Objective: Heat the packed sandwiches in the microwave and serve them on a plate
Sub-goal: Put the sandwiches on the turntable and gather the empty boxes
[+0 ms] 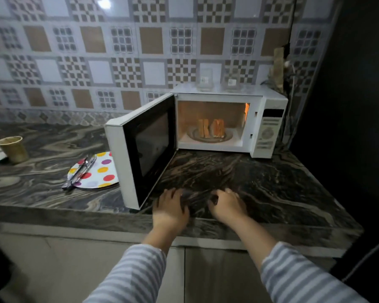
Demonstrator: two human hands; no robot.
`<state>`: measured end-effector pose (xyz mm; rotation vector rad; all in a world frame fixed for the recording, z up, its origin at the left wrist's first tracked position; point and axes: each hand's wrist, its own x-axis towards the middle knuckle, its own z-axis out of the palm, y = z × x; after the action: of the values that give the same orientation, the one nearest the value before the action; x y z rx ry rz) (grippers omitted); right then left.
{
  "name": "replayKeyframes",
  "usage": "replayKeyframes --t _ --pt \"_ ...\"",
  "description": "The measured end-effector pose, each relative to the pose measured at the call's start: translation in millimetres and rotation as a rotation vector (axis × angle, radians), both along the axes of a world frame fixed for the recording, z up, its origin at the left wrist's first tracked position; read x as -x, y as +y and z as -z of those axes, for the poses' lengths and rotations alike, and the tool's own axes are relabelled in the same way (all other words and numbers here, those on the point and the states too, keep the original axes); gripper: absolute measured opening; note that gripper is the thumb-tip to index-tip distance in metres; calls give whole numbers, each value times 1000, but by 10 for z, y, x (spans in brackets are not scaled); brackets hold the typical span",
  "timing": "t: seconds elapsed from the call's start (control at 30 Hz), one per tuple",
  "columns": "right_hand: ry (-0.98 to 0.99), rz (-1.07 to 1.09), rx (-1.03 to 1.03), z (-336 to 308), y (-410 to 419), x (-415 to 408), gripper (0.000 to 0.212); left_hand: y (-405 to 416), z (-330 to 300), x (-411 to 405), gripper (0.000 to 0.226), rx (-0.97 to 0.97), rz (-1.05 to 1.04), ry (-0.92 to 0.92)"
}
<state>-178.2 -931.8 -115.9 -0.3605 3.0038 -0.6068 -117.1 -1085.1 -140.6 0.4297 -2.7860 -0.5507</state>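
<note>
Head view: sandwiches (211, 128) stand in the open microwave (258, 125) at twelve o'clock; both grips, left hand (170, 207) and right hand (227, 204), rest loose, holding nothing (likely next: reach inside).

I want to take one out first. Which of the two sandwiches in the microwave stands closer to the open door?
The left sandwich on the turntable: it stands nearer the open door. The right sandwich, showing an orange filling, stands toward the control panel.

Microwave (219, 121) door open, two sandwiches (211, 127) upright on turntable inside, spotted plate (101, 173) with tongs (79, 171) left of door, both hands resting on counter (271, 182), left hand (170, 207), right hand (227, 204)
</note>
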Motion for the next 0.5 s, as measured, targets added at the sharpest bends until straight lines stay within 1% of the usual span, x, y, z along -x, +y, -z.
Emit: replayKeyframes --t 0.1,0.23,0.3,0.4,0.5 --pt "-5 23 4 31 -209 -320 41 -286 90 -352 52 5 -9 40" --pt "-73 25 22 28 -522 -708 44 -716 113 -752 48 -9 -35 25" --pt "-67 7 38 -3 -708 -878 45 -952 90 -902 48 -19 -52 34" --pt "-4 -7 39 -151 -1011 -1066 44 -1317 -14 -990 44 -63 -82 51" --pt "134 -33 27 -431 -1298 -1141 49 -1618 -218 -937 46 -114 -100 83"
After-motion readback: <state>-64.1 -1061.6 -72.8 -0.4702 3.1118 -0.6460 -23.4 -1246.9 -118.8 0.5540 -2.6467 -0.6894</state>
